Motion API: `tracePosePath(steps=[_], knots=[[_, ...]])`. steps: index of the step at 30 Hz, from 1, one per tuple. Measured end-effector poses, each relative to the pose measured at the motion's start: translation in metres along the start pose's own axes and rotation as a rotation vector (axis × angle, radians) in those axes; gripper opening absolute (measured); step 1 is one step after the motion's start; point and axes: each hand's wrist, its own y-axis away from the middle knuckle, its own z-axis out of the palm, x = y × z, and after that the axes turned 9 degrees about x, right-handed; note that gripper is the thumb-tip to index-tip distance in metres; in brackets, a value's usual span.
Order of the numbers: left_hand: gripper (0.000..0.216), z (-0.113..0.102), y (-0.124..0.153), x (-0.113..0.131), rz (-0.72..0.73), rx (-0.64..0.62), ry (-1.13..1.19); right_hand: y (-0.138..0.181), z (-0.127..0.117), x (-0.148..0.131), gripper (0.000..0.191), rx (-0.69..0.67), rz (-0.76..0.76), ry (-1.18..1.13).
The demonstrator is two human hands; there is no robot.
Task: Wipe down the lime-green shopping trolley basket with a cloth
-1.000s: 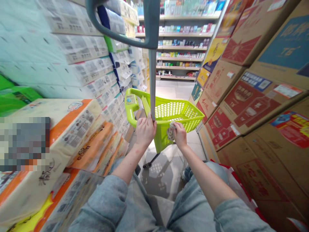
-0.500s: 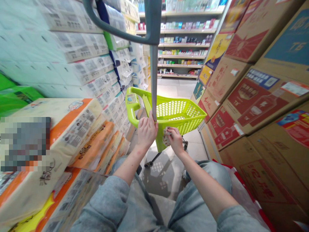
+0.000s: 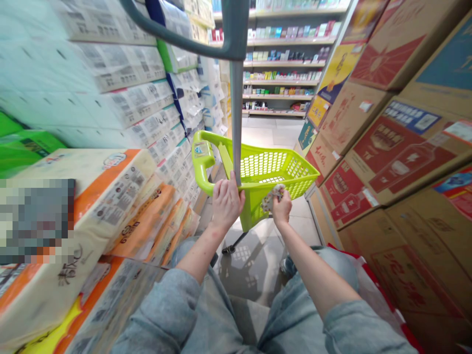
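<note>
Centrally, between two walls of stock, stands the lime-green cart (image 3: 253, 205), its perforated basket pointing away to the right and its moulded grip on the left. One castor (image 3: 228, 250) shows below, on the tiled floor (image 3: 239, 280). At the basket's near side, just below the rim, a pale patterned cloth (image 3: 268, 200) lies bunched against the green plastic. The right hand (image 3: 282, 205) grasps it, thumb and fingers pinched together. The left hand (image 3: 226, 202) lies over the near rim with its index finger stretched along the grey pole (image 3: 236, 118); whether its other fingers clench the rim I cannot tell.

That pole rises from the cart's near edge to a dark grey loop (image 3: 177, 42) and stands in the way, cutting across the basket and the shelves (image 3: 283, 64) behind, which carry rows of small boxes and bottles. Wrapped paper packs (image 3: 129, 93) climb on the left; nearer are orange packs (image 3: 147, 219), a cream pack (image 3: 92, 179) with a pixelated object on it, and a green pack (image 3: 33, 145). Printed cartons (image 3: 398, 157) crowd the right side. The person's denim knees (image 3: 324, 270) flank the floor below the cart, and a red-edged bag, partly hidden, touches the right one.
</note>
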Motion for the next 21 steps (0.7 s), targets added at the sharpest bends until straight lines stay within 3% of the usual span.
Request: tracePosePath(steps=[7,10,16,21], knots=[[0.061,-0.001,-0.002,0.005,0.001,0.003,0.006,0.051,0.001,-0.011,0.026,-0.226,-0.162,-0.072],[0.062,-0.001,-0.002,0.006,0.006,0.006,0.005,0.069,0.005,-0.011,0.029,-0.309,-0.164,-0.061],[0.062,-0.001,-0.002,0.006,-0.016,-0.006,0.019,0.074,0.014,-0.013,0.025,-0.315,0.048,-0.018],[0.062,-0.001,-0.001,0.004,0.008,-0.003,0.002,0.054,0.012,-0.036,0.022,-0.266,0.179,-0.171]])
